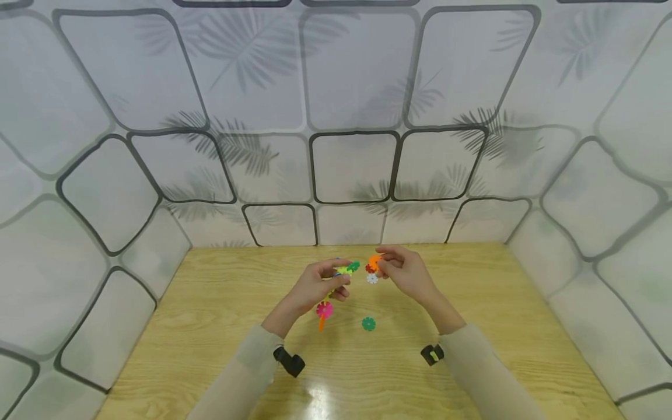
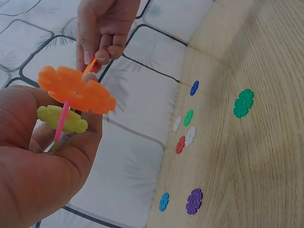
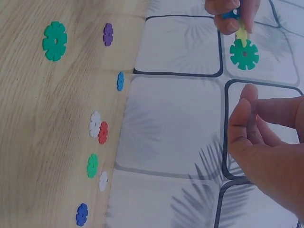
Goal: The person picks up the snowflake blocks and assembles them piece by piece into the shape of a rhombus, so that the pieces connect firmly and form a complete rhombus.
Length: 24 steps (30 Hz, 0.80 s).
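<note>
My left hand (image 1: 320, 284) holds a chain of interlocking plastic snowflake discs. At the chain's far end a green disc (image 3: 244, 61) is joined to a yellow one (image 3: 242, 34). Toward the person, a pink disc (image 1: 324, 310) and an orange disc (image 2: 57, 83) stick out below the palm. Another yellow disc (image 2: 61, 118) shows beside the thumb. Opposite, my right hand (image 1: 409, 274) pinches a loose orange disc (image 1: 374, 262) between thumb and fingertips, apart from the chain. That disc is hidden in the right wrist view.
Loose discs lie flat on the wooden table (image 1: 210, 326): a green one (image 1: 368, 324) nearer the person, and purple (image 2: 194, 201), light blue (image 2: 164, 202), red (image 2: 180, 145), white (image 2: 190, 136) and dark blue (image 2: 194, 88) ones farther back. A patterned cloth wall (image 1: 352, 169) borders the table.
</note>
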Available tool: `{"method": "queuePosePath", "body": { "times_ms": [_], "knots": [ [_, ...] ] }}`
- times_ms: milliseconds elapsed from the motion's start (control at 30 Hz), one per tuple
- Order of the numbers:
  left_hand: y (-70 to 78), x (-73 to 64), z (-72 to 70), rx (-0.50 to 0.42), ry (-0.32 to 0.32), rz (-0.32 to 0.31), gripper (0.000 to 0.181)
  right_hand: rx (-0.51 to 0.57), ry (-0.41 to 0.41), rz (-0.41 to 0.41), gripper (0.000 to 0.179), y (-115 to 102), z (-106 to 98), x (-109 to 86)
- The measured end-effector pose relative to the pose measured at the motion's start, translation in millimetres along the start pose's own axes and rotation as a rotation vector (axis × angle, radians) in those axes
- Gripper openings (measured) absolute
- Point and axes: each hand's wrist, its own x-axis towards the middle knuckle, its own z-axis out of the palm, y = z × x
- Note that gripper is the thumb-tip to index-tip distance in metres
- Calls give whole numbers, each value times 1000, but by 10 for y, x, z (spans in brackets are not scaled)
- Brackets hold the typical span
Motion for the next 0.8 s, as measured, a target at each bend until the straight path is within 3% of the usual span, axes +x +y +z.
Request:
{"method": "queuePosePath", "body": {
  "times_ms": [800],
  "knots": [
    [20,-18,1,9,-54,10,46,-88,-32,-46,28,-143,99,25]
  ]
}}
